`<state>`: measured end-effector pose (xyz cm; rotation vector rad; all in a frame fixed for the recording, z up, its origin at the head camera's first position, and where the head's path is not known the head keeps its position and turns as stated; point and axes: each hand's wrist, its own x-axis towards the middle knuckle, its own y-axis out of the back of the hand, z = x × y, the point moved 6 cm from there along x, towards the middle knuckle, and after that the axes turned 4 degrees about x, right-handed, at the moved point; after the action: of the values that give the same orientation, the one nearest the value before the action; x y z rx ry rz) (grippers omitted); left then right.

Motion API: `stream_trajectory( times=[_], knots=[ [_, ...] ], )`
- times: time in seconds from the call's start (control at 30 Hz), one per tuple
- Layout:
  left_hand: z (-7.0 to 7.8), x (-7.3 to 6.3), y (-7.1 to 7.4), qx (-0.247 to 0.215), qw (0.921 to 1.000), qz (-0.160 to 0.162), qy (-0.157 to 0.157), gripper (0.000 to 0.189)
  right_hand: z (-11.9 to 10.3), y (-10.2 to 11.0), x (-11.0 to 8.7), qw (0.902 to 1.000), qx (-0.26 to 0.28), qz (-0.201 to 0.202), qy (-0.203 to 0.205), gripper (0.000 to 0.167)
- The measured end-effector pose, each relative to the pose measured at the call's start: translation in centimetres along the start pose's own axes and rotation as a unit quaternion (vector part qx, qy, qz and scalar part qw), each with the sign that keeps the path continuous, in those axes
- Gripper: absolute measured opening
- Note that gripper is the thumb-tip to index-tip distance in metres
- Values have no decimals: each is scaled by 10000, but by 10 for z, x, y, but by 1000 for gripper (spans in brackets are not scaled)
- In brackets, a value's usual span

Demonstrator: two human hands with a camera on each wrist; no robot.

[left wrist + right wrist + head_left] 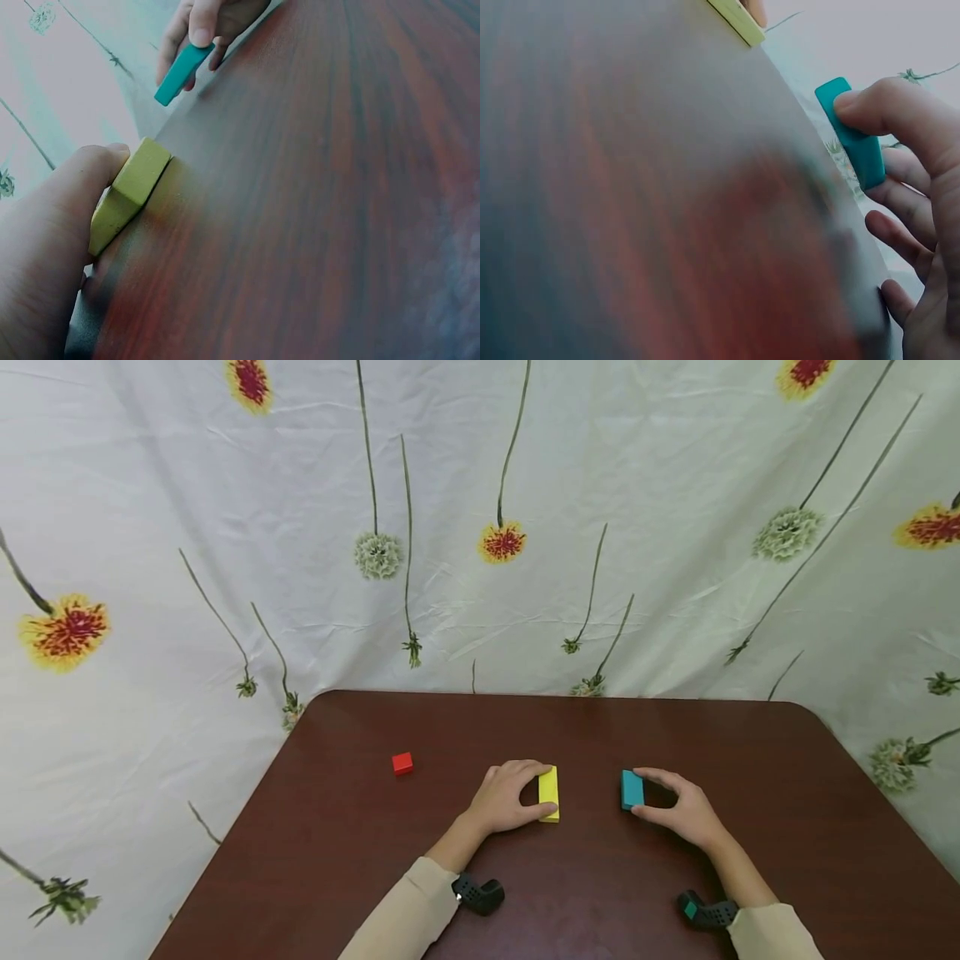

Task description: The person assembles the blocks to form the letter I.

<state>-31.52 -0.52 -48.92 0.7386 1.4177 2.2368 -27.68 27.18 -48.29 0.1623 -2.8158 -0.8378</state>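
Observation:
A yellow rectangular block [549, 794] lies on the brown table, and my left hand [513, 795] holds it by its two ends between thumb and fingers. To the right, my right hand [685, 810] pinches a teal rectangular block [632, 790] between thumb and fingertips. That teal block [861, 146] appears tilted and slightly raised from the tabletop in the right wrist view. In the left wrist view the yellow block [133, 191] sits flat against the wood. A gap of bare table separates the two blocks. The undersides of both are hidden.
A small red block [402, 763] lies on the table [600, 893] to the left of my left hand. Behind the table hangs a white cloth [450, 602] printed with flowers. Each wrist wears a black band, the left band [480, 894] and the right band [707, 911].

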Motion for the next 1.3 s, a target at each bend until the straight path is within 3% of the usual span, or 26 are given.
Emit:
stream_trajectory(
  times=[0.47, 1.3],
  knots=[
    [1, 2, 0, -9, 10000, 0, 22, 63, -12, -8, -1, 9998, -23, -53, 205, 59],
    [1, -1, 1, 28, 10000, 73, -29, 64, -42, -46, -6, 9973, 153, -193, 693, 56]
  ],
)
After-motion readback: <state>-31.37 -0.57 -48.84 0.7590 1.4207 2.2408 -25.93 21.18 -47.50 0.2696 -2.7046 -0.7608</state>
